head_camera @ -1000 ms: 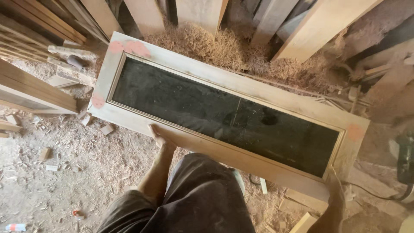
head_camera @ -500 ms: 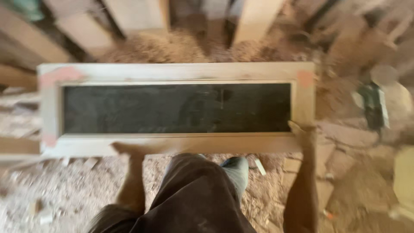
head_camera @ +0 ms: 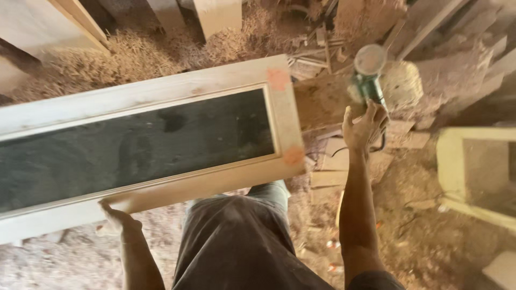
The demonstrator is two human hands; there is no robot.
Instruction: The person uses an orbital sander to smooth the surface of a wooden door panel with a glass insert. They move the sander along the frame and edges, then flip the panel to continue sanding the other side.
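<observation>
Head view: left hand [head_camera: 119,217] grips the glazed wooden frame's [head_camera: 161,102] lower rail alone while right hand [head_camera: 365,126] half-closes on a green sander [head_camera: 370,80]; the one-handed frame could tip.

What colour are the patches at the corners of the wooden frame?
Pinkish-orange patches on the pale wooden frame, shown in the head view.
</observation>
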